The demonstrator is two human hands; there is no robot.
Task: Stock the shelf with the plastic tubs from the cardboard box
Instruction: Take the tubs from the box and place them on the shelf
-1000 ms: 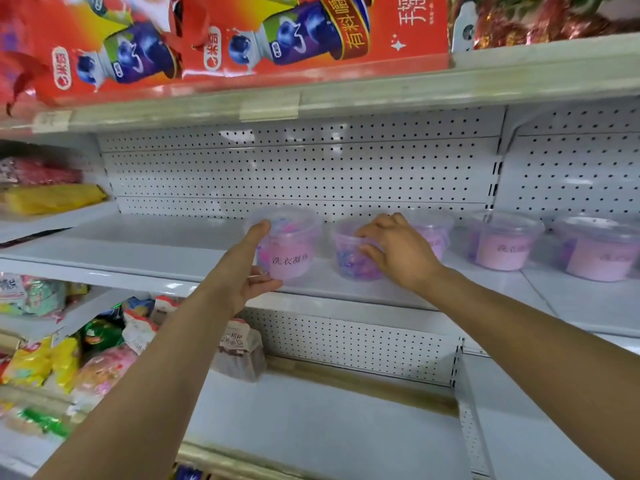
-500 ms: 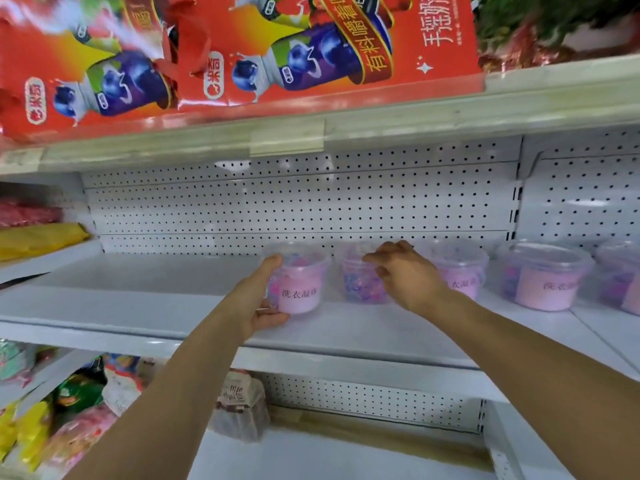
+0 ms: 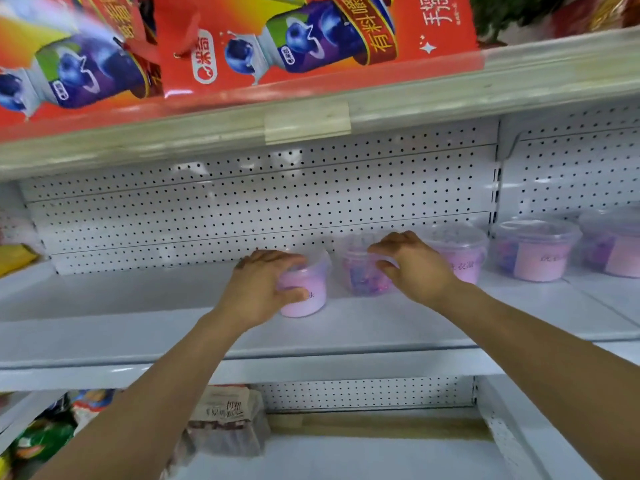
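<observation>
Several clear plastic tubs with pink labels stand in a row on the white shelf (image 3: 138, 327). My left hand (image 3: 258, 289) grips the leftmost tub (image 3: 308, 296), fingers over its lid and thumb on its front. My right hand (image 3: 412, 268) curls round the second tub (image 3: 362, 278), whose blue and purple contents face me. To the right stand a third tub (image 3: 464, 254), a fourth tub (image 3: 535, 251) and a fifth tub (image 3: 616, 247) at the frame edge. The cardboard box is out of view.
A white pegboard back panel (image 3: 259, 206) closes the shelf behind the tubs. Red drink cartons (image 3: 294, 43) sit on the shelf above. Snack packets (image 3: 45, 438) and a wrapped bundle (image 3: 228, 420) lie on the lower shelf at left. A yellow packet (image 3: 15, 258) shows at far left.
My left hand has moved from the side of the leftmost tub up over its lid. Both tubs sit deeper on the shelf. The camera has tilted and come closer.
</observation>
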